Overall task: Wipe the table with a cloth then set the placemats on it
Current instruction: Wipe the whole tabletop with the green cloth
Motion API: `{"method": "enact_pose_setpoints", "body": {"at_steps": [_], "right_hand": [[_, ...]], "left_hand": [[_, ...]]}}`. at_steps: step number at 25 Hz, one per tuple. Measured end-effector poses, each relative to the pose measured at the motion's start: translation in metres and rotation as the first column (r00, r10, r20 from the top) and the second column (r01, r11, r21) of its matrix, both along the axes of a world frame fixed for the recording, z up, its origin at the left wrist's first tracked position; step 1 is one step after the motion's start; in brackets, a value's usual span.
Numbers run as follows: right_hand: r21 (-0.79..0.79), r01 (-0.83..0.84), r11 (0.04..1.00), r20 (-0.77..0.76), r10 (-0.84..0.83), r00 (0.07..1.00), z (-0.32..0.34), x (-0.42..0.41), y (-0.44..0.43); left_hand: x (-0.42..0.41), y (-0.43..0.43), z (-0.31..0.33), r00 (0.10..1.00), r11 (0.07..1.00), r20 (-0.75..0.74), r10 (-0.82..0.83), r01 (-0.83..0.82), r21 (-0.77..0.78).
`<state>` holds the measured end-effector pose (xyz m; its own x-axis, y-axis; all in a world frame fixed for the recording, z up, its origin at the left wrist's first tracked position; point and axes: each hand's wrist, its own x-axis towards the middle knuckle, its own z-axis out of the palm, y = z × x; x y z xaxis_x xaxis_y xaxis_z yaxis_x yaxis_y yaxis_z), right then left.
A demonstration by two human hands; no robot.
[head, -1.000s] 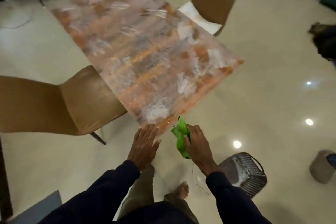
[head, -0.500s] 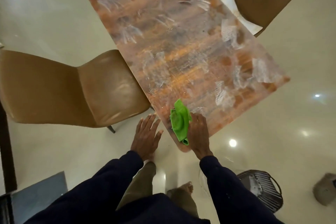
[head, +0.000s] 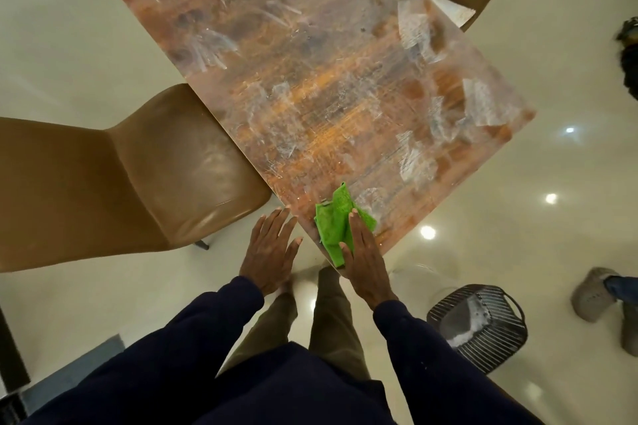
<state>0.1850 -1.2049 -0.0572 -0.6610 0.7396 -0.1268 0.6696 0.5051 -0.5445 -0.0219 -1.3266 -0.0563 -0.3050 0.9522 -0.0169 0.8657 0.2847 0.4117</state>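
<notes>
1. The green cloth is lying bunched on the table's near corner, under the right hand, whose straight, close-set fingers are pressing it.
2. The left hand is hovering nearby, fingers spread, empty.
3. Being soft and light, the green cloth is likely bunching easily; pressing across its middle seems best.

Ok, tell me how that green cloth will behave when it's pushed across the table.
The green cloth lies bunched in soft folds, so it is probably floppy and would crumple rather than slide flat. Its textured weave likely grips the table a little. Pressed flat under the right hand, it should travel along.
</notes>
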Motion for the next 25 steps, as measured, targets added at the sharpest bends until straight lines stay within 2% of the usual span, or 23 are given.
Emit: {"method": "enact_pose_setpoints", "body": {"at_steps": [3, 8, 13, 15, 19, 21, 23, 25], "right_hand": [[-0.06, 0.036, 0.998, 0.075, -0.031, 0.997, -0.003, -0.011, 0.02], [0.143, -0.113, 0.983, 0.155, 0.09, 0.984, -0.025, -0.061, 0.028], [0.266, -0.333, 0.905, 0.135, 0.307, 0.942, -0.043, -0.012, 0.025], [0.266, -0.283, 0.922, 0.162, 0.246, 0.956, -0.04, 0.006, 0.036], [0.265, 0.016, 0.964, 0.202, -0.071, 0.977, -0.039, -0.035, 0.061], [0.266, 0.029, 0.963, 0.214, -0.089, 0.973, -0.034, -0.068, 0.053], [0.26, -0.144, 0.955, 0.193, 0.094, 0.977, -0.039, -0.064, 0.035], [0.294, -0.401, 0.868, 0.212, 0.35, 0.912, -0.045, -0.02, 0.022]], "left_hand": [[-0.002, 0.006, 0.004, 0.999, 1.0, -0.035, -0.017, 0.017, -0.005], [-0.009, 0.011, 0.007, 0.998, 0.999, -0.062, 0.021, -0.023, -0.042], [-0.015, 0.006, 0.001, 0.998, 0.998, -0.043, 0.045, -0.047, -0.051], [-0.012, 0.004, -0.001, 0.998, 0.998, -0.047, 0.049, -0.051, -0.039], [-0.006, 0.002, -0.004, 0.996, 0.998, -0.057, 0.068, -0.068, -0.01], [-0.003, 0.0, -0.006, 0.995, 0.997, -0.068, 0.071, -0.072, -0.012], [-0.001, -0.002, -0.009, 0.997, 0.998, -0.051, 0.056, -0.056, -0.011], [-0.001, 0.0, -0.011, 0.998, 0.999, -0.043, 0.042, -0.042, -0.001]]}}
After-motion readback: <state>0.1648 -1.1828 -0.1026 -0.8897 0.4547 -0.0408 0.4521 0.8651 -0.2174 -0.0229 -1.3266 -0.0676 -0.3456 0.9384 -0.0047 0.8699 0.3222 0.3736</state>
